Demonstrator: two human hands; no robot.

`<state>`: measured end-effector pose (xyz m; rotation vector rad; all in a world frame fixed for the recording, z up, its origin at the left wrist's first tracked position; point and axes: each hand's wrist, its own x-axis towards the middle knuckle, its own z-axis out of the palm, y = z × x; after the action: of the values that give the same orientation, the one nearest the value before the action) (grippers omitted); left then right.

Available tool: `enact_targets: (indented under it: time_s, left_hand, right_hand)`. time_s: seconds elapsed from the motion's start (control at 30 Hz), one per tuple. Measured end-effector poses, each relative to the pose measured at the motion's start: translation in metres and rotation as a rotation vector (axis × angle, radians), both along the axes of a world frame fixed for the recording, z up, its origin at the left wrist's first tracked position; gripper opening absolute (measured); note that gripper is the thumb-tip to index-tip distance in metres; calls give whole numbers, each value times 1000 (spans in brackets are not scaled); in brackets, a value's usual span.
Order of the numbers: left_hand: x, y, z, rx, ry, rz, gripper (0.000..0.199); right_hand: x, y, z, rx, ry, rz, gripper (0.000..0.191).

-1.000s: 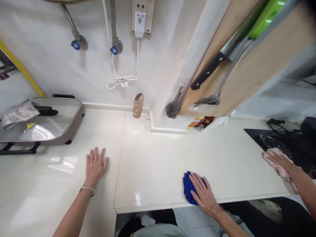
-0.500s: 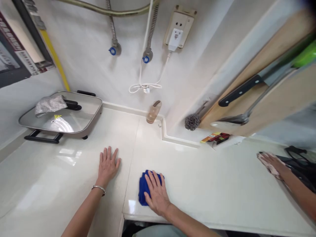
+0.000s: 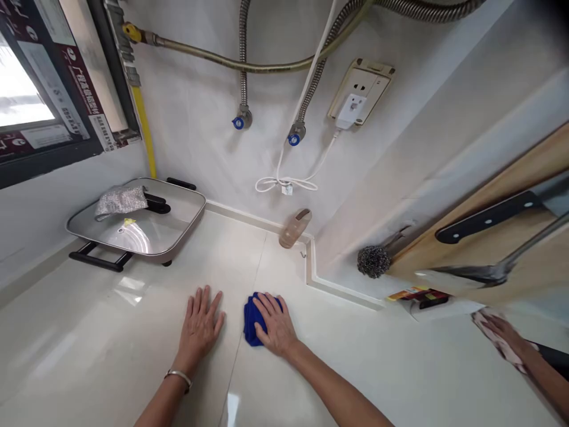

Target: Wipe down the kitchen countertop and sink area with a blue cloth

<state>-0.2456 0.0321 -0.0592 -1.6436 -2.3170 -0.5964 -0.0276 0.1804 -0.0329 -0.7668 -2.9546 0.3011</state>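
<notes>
My right hand (image 3: 276,326) presses down on a folded blue cloth (image 3: 252,323), which lies on the white countertop (image 3: 178,409) near the seam between two slabs. The cloth shows beyond the thumb and under the fingers. To the left, my left hand (image 3: 201,323) rests palm down on the counter with its fingers spread and nothing in it; a silver bracelet is on that wrist. Behind both hands, a clear brownish bottle (image 3: 294,230) leans by the wall's corner.
An electric pan with a glass lid (image 3: 137,228) and a grey cloth on top sits back left. At right are a steel scrubber (image 3: 374,261), a wooden board (image 3: 400,264) with a knife (image 3: 489,217), and another person's hand (image 3: 504,332) on a pinkish cloth (image 3: 498,344).
The view has shifted, showing more wall and window. My right hand and the blue cloth have moved left and forward, nearer my left hand and over by the seam. The other person's hand has moved too.
</notes>
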Motion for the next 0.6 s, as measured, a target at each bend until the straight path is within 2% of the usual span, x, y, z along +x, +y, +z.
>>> enact_targets:
  time_s: [0.2, 0.33, 0.47, 0.6]
  left_hand:
    - [-5, 2, 0, -63, 48, -1, 62]
    - [-5, 2, 5, -99, 47, -5, 64]
    - [-6, 2, 9, -139, 48, -2, 65]
    - [-8, 1, 7, -137, 100, -2, 66]
  right_hand:
    - [-12, 91, -10, 105, 27, -186, 60]
    - [-26, 140, -16, 145, 44, -284, 59]
    - [-37, 173, -20, 158, 61, -296, 59]
    - [-39, 187, -19, 161, 72, -262, 59]
